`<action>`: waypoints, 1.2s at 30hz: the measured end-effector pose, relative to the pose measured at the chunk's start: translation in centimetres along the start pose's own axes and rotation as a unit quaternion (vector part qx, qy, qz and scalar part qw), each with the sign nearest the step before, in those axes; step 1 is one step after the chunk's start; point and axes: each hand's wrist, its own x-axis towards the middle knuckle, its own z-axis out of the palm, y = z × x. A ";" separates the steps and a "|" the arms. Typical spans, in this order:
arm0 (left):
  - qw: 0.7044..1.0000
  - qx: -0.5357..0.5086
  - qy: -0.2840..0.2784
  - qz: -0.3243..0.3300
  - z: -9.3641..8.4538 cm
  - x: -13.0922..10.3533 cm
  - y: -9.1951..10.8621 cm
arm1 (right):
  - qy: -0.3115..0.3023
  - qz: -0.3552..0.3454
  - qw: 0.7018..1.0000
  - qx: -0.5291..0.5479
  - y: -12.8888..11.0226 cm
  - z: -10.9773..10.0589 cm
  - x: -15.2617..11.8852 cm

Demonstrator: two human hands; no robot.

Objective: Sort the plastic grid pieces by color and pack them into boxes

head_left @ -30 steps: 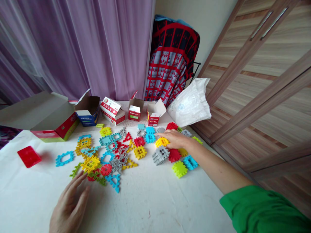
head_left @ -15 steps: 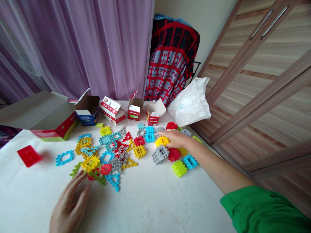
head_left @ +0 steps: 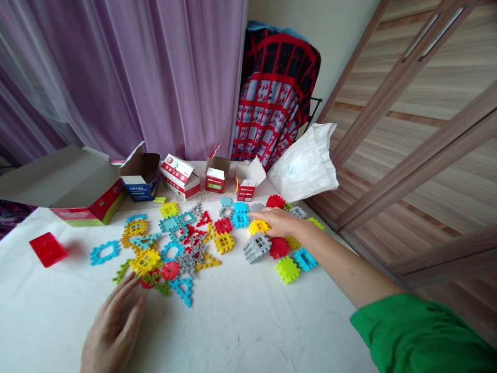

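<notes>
My left hand (head_left: 112, 321) rests low on the left of the white table, fingers apart and holding nothing. Its fingertips are close to a yellow window-shaped interlocking block (head_left: 145, 261) on the loose pile. Across the table, my right hand (head_left: 276, 220) reaches in from the right, its fingers and thumb around a yellow interlocking block (head_left: 259, 226); the fingertips are partly hidden. Just below that block sits a stack of grey window blocks (head_left: 257, 247). Red blocks (head_left: 279, 247), lime green blocks (head_left: 287, 270) and blue blocks (head_left: 304, 259) lie near the right wrist.
Small open cartons stand along the back, including a blue box (head_left: 142, 186) and a red-and-white box (head_left: 244, 191). A large open box (head_left: 91, 207) is at the left, above a red plastic tray (head_left: 48, 249). A white plastic bag (head_left: 305, 168) leans at the back right.
Almost nothing differs; the view has shifted very slightly. Both hands keep nearly the same places, and the blocks lie as before.
</notes>
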 end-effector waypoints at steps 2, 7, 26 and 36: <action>1.000 0.001 0.001 0.005 0.0 0.0 0.0 | -0.001 -0.002 1.000 -0.003 0.0 0.1 0.1; 1.000 0.006 -0.004 0.007 -0.2 0.0 0.0 | 0.006 -0.008 1.000 0.001 0.0 0.3 0.2; 0.990 -0.116 0.077 -0.037 0.4 0.0 1.0 | 0.159 -0.125 0.977 0.070 -9.8 -1.3 1.2; 0.956 -0.214 0.157 -0.128 -0.6 1.1 0.2 | 0.145 -0.023 0.983 0.115 -26.2 4.7 9.1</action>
